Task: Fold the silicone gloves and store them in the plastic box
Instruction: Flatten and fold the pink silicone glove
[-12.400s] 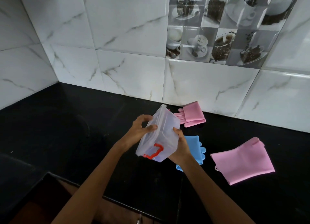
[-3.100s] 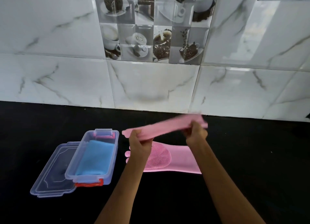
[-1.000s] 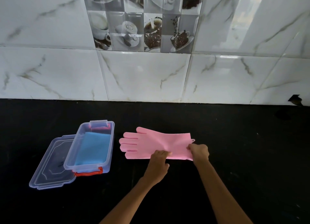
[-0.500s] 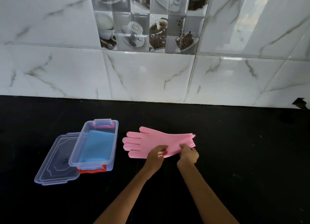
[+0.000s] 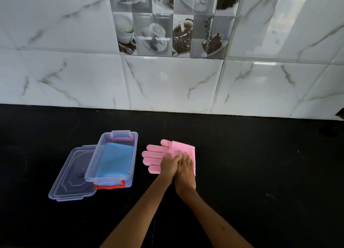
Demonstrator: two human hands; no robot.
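Observation:
The pink silicone gloves [image 5: 183,148] lie stacked on the black counter, fingers pointing left, with the cuff end folded over onto the palm part. My left hand [image 5: 168,166] rests on the fold with its fingers curled at the cuff edge. Beside it, my right hand [image 5: 185,170] presses flat on the folded part. To the left stands the clear plastic box [image 5: 134,154], open, with orange latches. A folded blue glove [image 5: 115,160] lies inside it.
The box's clear lid [image 5: 72,175] lies flat against the box's left side. The black counter [image 5: 260,164] runs to a white marble-tile wall [image 5: 171,84] at the back. A small dark object [image 5: 340,114] sits at the far right by the wall.
The cuff end of the pink gloves has been folded leftward over the palm part. Both hands moved from gripping the cuff edge to bearing down on the fold.

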